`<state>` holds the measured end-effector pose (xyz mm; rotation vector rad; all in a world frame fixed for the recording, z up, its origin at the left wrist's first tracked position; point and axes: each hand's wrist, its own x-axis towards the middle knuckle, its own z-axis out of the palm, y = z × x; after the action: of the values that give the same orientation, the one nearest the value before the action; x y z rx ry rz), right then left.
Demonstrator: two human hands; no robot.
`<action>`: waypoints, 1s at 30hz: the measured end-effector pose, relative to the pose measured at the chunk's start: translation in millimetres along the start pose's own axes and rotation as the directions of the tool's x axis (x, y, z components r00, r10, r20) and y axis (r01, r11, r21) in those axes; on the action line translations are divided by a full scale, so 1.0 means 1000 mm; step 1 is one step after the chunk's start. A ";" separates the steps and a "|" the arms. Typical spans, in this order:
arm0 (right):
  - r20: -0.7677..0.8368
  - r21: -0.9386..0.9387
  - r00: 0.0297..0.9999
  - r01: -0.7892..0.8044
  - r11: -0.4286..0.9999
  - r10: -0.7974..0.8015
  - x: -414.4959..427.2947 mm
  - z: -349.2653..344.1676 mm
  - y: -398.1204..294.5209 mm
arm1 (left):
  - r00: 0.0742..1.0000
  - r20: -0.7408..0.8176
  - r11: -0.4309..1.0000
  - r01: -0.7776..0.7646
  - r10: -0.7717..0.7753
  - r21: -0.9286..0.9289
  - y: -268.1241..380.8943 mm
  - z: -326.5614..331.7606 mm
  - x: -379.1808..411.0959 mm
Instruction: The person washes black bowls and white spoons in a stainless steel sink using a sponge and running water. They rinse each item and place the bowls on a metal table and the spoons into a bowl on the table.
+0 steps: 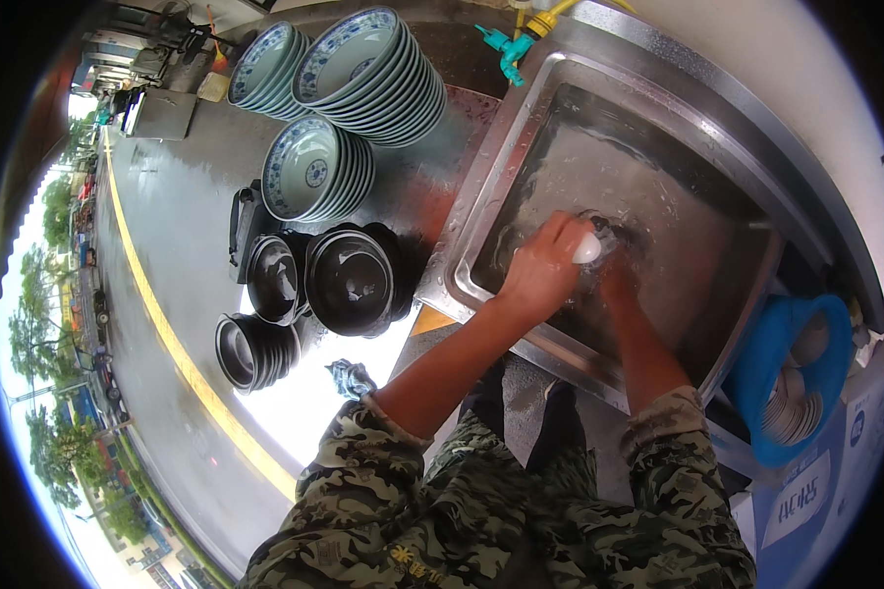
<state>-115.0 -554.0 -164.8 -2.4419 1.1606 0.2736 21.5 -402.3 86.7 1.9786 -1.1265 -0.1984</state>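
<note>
My left hand (549, 254) is over the stainless steel sink (479, 199), with its fingers curled around a smooth white rounded object (586, 249). Only part of that object shows, so its exact kind is unclear. Just to its right, my right hand (619, 265) is down in the water (678, 213), blurred by ripples and splash. I cannot tell whether its fingers grip anything. The water around both hands is cloudy and disturbed.
Left of the sink stand stacks of blue-and-white bowls (315, 173) and dark bowls (350, 280). A crumpled cloth (351, 378) lies nearby. A teal tap (514, 51) is at the sink's far corner. On the right, a blue basket (762, 383) holds stacked white dishes (792, 408).
</note>
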 end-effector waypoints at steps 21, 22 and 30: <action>-0.004 0.372 0.999 0.034 0.928 -0.035 -0.033 -0.033 0.005 | 0.804 -0.429 0.622 0.592 -0.413 0.512 -0.118 -0.199 -0.127; -0.037 0.437 0.999 0.046 0.898 -0.033 -0.039 -0.047 0.002 | 0.831 -0.456 0.638 0.543 -0.318 0.546 -0.101 -0.194 -0.124; 0.266 0.937 0.959 -0.234 0.259 -0.095 -0.058 -0.101 -0.023 | 0.759 0.183 0.601 0.618 -0.625 -0.507 -0.029 0.028 -0.069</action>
<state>-134.3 -547.2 -47.8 -1.1519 0.8669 -0.1056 -13.7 -357.9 30.5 1.7488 -0.2413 -0.7880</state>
